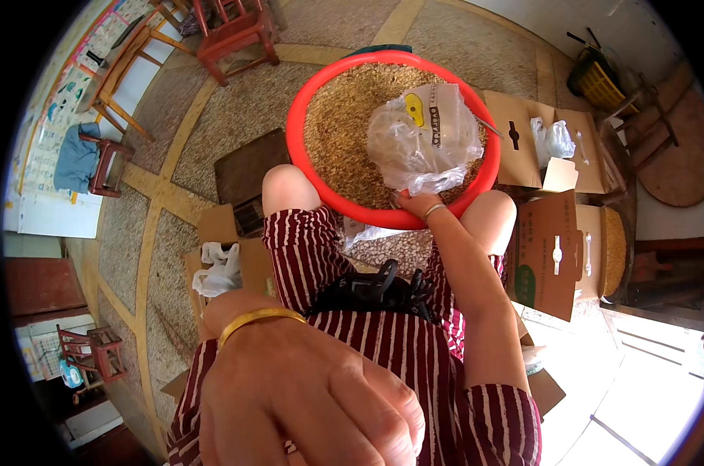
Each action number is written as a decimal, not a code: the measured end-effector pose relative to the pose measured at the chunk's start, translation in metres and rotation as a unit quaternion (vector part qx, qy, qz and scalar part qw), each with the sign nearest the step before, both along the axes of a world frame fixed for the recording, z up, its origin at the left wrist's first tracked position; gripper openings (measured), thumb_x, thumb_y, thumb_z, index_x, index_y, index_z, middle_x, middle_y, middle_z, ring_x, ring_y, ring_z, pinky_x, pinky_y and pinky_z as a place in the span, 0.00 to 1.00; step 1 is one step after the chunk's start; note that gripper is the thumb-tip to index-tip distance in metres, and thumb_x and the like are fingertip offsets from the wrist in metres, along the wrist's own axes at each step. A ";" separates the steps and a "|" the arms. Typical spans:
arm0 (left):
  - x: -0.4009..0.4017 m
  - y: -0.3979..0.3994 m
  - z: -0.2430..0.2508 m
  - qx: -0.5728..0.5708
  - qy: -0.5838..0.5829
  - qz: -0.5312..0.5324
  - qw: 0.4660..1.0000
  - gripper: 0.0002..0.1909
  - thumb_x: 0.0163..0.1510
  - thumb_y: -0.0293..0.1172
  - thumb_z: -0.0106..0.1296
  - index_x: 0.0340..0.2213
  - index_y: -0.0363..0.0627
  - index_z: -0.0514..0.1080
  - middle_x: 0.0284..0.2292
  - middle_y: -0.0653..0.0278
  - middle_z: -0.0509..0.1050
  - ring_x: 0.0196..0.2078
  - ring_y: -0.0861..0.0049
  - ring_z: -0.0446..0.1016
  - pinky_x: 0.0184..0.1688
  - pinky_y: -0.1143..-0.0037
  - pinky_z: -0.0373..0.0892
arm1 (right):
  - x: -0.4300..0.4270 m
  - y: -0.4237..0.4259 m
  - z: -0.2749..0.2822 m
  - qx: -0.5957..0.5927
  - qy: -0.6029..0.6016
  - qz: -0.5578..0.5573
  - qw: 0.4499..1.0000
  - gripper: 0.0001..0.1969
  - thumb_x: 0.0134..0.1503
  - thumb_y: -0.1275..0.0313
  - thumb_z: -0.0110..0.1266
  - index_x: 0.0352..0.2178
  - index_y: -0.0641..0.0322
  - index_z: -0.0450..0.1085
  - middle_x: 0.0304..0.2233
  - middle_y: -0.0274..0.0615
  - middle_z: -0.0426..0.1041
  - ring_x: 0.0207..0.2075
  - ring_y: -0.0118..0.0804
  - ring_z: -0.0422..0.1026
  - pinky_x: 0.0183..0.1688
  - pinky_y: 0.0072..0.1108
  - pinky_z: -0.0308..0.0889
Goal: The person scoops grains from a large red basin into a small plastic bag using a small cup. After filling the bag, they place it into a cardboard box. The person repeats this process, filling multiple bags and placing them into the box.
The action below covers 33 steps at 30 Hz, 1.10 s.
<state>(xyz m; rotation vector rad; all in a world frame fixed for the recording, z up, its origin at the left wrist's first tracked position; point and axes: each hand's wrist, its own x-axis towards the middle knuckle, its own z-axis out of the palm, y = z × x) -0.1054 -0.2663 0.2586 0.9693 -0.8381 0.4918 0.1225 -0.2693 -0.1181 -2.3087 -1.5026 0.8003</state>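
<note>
Between my knees stands a red plastic basin [295,125] full of loose yellow-brown flaky bits [340,134]. A clear plastic bag [410,145] with a yellow print and lettering lies puffed up over its right side. My right hand [420,204], with a bracelet at the wrist, is at the bag's near edge just inside the rim, its fingers closed on the plastic; the fingertips are partly hidden. Close to the camera, my left hand [305,396] shows its back, fingers curled under and a gold bangle above it. Whatever may be inside those fingers is out of sight.
A thin rod [489,126] crosses the basin's right rim. Open cardboard boxes [544,250] stand at my right, one with plastic bags [553,138]. Another box [253,262] with white bags [217,269] is at my left. Wooden chairs [235,38] stand farther off.
</note>
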 end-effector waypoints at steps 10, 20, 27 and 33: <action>0.053 0.042 -0.067 0.146 0.169 0.091 0.971 0.16 0.47 0.33 0.52 0.37 0.39 0.65 0.32 0.60 0.68 0.35 0.73 0.68 0.38 0.73 0.65 | -0.009 -0.004 0.033 -0.039 0.017 0.000 0.999 0.28 0.45 0.46 0.42 0.38 0.58 0.67 0.35 0.47 0.71 0.41 0.43 0.68 0.45 0.28 0.59; 0.123 0.057 -0.251 0.540 0.408 0.382 0.629 0.52 0.30 0.45 0.62 0.55 0.51 0.45 0.52 0.46 0.51 0.53 0.53 0.54 0.52 0.63 0.54 | -0.003 -0.009 0.006 0.070 -0.070 0.057 0.993 0.23 0.45 0.54 0.44 0.38 0.58 0.66 0.37 0.47 0.69 0.41 0.45 0.67 0.46 0.30 0.59; 0.135 0.086 -0.262 0.546 0.495 0.300 0.606 0.31 0.42 0.33 0.51 0.51 0.61 0.57 0.36 0.55 0.71 0.37 0.65 0.71 0.45 0.72 0.64 | 0.006 0.022 -0.052 0.307 -0.481 0.288 0.769 0.20 0.46 0.60 0.45 0.39 0.58 0.66 0.38 0.47 0.69 0.41 0.46 0.66 0.46 0.31 0.58; 0.099 0.176 -0.212 0.270 0.529 0.329 0.735 0.15 0.51 0.31 0.45 0.42 0.51 0.67 0.34 0.67 0.73 0.31 0.88 0.71 0.31 0.86 0.70 | -0.012 0.010 0.018 0.169 0.014 -0.009 0.985 0.28 0.37 0.67 0.59 0.42 0.61 0.61 0.37 0.56 0.64 0.38 0.53 0.65 0.42 0.31 0.62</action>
